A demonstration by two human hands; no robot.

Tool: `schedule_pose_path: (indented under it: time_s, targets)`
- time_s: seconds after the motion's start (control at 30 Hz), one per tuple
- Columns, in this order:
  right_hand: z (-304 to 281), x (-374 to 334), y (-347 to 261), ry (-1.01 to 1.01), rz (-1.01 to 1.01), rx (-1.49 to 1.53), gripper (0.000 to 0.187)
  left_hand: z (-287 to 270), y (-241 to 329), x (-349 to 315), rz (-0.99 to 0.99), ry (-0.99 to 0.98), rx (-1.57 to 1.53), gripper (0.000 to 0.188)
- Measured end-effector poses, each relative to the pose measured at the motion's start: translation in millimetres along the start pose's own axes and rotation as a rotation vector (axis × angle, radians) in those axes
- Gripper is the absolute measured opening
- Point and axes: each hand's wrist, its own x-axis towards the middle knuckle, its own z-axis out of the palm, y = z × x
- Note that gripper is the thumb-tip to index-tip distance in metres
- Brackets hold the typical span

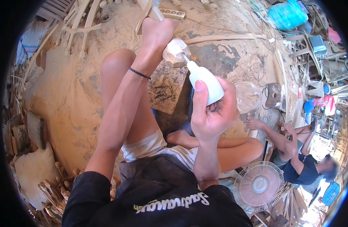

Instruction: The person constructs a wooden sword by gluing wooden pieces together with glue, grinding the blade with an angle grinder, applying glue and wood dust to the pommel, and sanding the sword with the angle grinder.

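Note:
My right hand [215, 109] is wrapped round a white squeeze bottle [207, 84] with a narrow nozzle, tilted up and to the left. Its tip meets, or nearly meets, the side of a pale, faceted, wood-like block [176, 52]. Beyond that block, my left hand [159, 33] is closed round a pale bar-shaped piece [157, 13] that sticks out past the knuckles. Whether bar and block are joined, I cannot tell. Below the block lies a worn, stained board [164, 90], between my bent legs.
A power strip [172, 14] and a long curved wood strip [227, 37] lie ahead on the dusty floor. A clear plastic bag [248, 97] rests right of my right hand. A fan [260, 185] and a seated person [304, 166] are at lower right. Wooden frames [81, 28] stand far left.

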Motion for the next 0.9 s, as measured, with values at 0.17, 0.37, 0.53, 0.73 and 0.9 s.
schedule_pose_path:
  time_s: [0.17,0.37,0.53,0.73,0.9]
  targets:
    - [-3,-1,-6,-0.021,0.020,-0.020,0.024,0,5,-2,-0.059,0.003,0.020,0.017]
    - [-7,-7,-7,-0.017,0.071,0.066,0.022,-2,6,-4,-0.107,-0.024,-0.042,0.017]
    - [-7,-5,-2,0.043,0.123,0.224,0.025,-11,1,6,-0.112,-0.138,-0.107,0.018]
    - [-8,0,-5,-0.005,0.078,0.142,0.025,-10,-6,9,-0.032,-0.223,-0.188,0.018]
    - [-6,1,-5,0.025,0.083,0.162,0.024,-8,-5,8,0.032,-0.285,-0.216,0.017]
